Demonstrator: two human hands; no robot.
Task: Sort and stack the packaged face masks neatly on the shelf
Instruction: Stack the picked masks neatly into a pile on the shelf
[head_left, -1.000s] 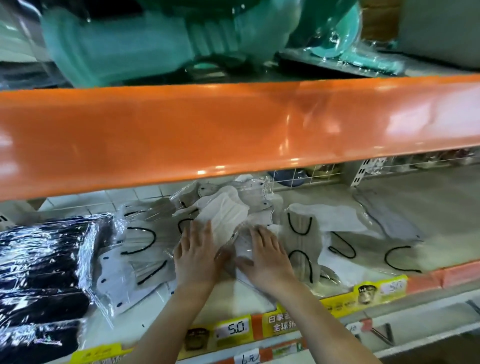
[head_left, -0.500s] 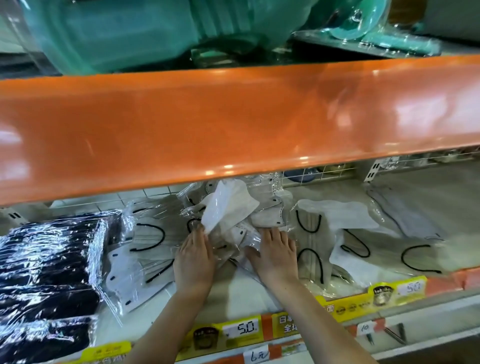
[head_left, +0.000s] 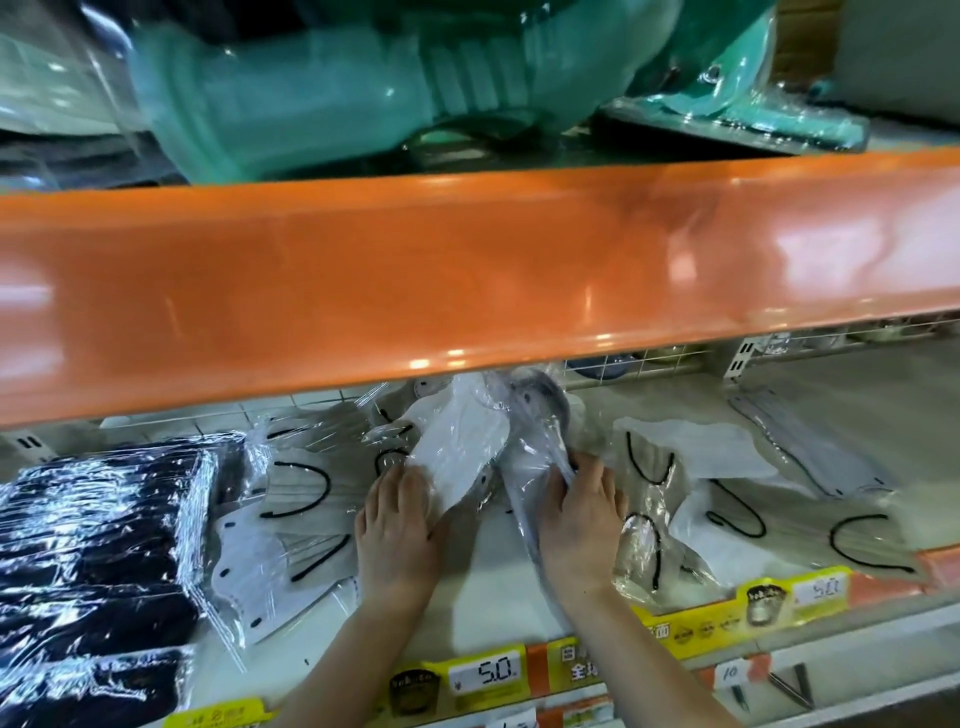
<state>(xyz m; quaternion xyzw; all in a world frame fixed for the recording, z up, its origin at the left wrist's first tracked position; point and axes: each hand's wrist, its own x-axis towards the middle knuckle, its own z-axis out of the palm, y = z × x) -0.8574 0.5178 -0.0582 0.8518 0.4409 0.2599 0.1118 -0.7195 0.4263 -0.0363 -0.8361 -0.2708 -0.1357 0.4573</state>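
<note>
Both hands reach under the orange beam (head_left: 467, 291) onto the mask shelf (head_left: 498, 597). Left hand (head_left: 397, 525) grips the lower edge of a white mask pack (head_left: 457, 447), fingers tucked into the clear wrap, pack tilted up and leaning back toward the beam. Right hand (head_left: 582, 514) grips a grey mask pack (head_left: 535, 441), fingers curled over the crinkled plastic, pack also raised on edge, just right of the white one, the two packs touching near the top. Bare shelf between the two wrists.

Left of the left hand: loose pile of packs with black ear loops (head_left: 296, 493), overlapping, some hanging toward the shelf front. Further left, a stack of black mask packs (head_left: 98, 561) in shiny wrap, at the shelf's left end.

Right of the right hand: more packs with black loops (head_left: 727, 493) lying flat and scattered, overlapping. A grey pack (head_left: 810, 447) lies flat further right, toward the back.

Yellow price tag (head_left: 485, 675) reading 5.0 on the shelf front edge, below the left wrist; a second yellow tag (head_left: 795, 595) on the edge right of the right wrist.

Above the beam: teal plastic items (head_left: 332, 88) in clear wrap, blurred.
</note>
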